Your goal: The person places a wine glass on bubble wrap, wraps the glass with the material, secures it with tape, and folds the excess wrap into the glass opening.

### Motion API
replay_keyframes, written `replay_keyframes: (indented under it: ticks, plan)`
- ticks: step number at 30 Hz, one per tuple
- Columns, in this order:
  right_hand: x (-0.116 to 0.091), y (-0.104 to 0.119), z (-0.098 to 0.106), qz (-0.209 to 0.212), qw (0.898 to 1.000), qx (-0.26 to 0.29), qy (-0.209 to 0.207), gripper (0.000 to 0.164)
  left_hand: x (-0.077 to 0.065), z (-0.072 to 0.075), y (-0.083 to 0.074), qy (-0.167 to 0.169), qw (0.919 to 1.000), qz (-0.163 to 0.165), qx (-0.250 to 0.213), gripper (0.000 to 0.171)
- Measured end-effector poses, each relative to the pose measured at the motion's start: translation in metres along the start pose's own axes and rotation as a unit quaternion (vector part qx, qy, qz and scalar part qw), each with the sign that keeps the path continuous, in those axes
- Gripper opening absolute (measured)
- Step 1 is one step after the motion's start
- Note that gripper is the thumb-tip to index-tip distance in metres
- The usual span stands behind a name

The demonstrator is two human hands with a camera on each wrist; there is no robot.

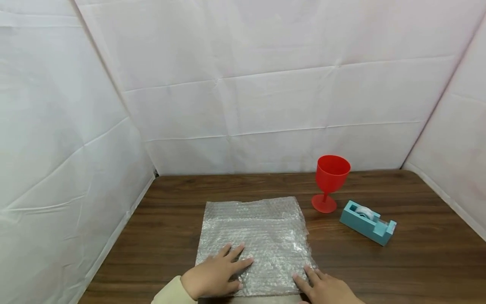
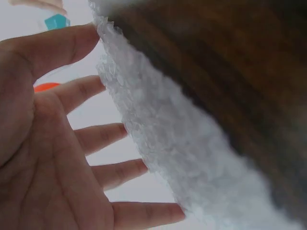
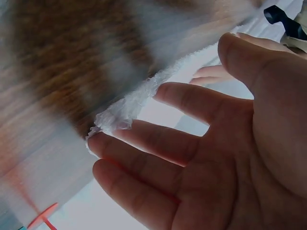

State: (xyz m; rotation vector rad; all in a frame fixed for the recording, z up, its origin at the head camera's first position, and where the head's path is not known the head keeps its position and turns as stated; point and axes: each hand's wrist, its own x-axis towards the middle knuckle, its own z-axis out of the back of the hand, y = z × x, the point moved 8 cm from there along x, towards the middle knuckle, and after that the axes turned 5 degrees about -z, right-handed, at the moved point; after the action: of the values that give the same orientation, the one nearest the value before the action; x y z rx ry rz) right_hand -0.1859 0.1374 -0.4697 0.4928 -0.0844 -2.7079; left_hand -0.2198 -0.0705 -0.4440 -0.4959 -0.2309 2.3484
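A sheet of clear bubble wrap (image 1: pixel 255 240) lies flat on the brown wooden table (image 1: pixel 417 261). My left hand (image 1: pixel 216 274) rests palm down on its near left part, fingers spread and straight. My right hand (image 1: pixel 322 287) lies flat at the sheet's near right corner, fingertips touching the edge. In the left wrist view the spread fingers (image 2: pixel 96 139) meet the bubble wrap (image 2: pixel 158 134). The right wrist view shows straight fingers (image 3: pixel 158 143) at the crumpled corner of the wrap (image 3: pixel 120 112).
A red plastic goblet (image 1: pixel 330 181) stands upright behind the sheet to the right. A teal tape dispenser (image 1: pixel 367 221) sits to the right of it. White paper walls (image 1: pixel 265 84) close the table at the back and both sides.
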Motion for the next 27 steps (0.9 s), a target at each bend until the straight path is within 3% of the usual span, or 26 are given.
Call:
replay_keyframes:
  ticks: [5, 10, 14, 16, 19, 23, 27]
  plan:
    - [-0.002, -0.004, 0.004, -0.009, 1.000, -0.017, -0.021, 0.059, 0.005, 0.002, -0.002, -0.004, 1.0000, 0.002, -0.002, 0.061]
    - [-0.004, -0.001, 0.007, 0.012, 0.999, -0.012, -0.032, 0.060, -0.001, 0.006, -0.002, 0.002, 0.9998, 0.008, -0.020, 0.061]
    - [-0.012, 0.000, 0.024, 0.037, 0.998, 0.012, -0.056, 0.064, -0.006, 0.024, -0.006, -0.023, 0.9994, -0.008, -0.026, 0.060]
    - [-0.019, 0.001, 0.041, 0.051, 0.994, 0.011, -0.096, 0.066, -0.005, 0.038, -0.009, -0.049, 0.9983, -0.018, -0.028, 0.061]
    - [-0.032, 0.001, 0.074, 0.054, 0.980, 0.009, -0.191, 0.066, -0.002, 0.062, -0.016, -0.099, 0.9934, -0.032, -0.049, 0.065]
    - [-0.048, -0.007, 0.114, 0.042, 0.945, 0.041, -0.320, 0.069, 0.010, 0.092, -0.029, -0.176, 0.9787, -0.056, -0.089, 0.073]
    - [-0.047, -0.027, 0.138, 0.032, 0.920, 0.110, -0.375, 0.080, 0.030, 0.112, -0.040, -0.234, 0.9577, -0.074, -0.151, 0.076]
